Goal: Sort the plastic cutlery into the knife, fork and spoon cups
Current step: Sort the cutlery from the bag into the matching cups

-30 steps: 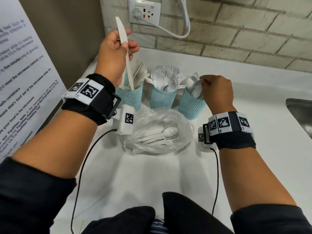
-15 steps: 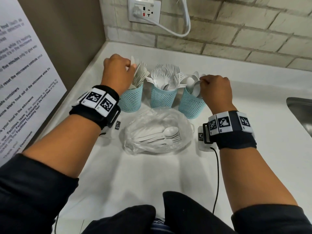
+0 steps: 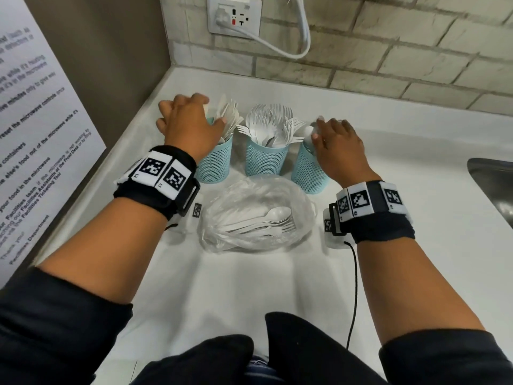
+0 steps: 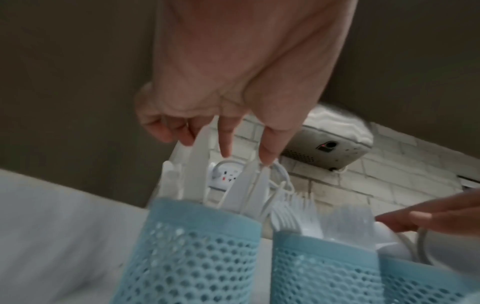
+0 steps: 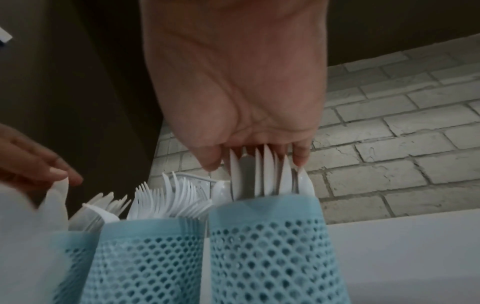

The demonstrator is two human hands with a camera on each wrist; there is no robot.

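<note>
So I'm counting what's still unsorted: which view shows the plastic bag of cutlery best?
The head view: the plastic bag lies whole before the cups, spoons and forks visible inside. Neither wrist view shows it clearly.

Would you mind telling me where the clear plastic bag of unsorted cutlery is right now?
In the head view, the plastic bag lies on the white counter between both wrists, just in front of the middle fork cup.

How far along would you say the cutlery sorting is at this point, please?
Mostly done: the knife cup, fork cup and spoon cup are each crowded with their own kind. In hand: nothing gripped; the left hand rests on the knives and the right hand on the spoons. Left: a few spoons and forks in the plastic bag.
</note>
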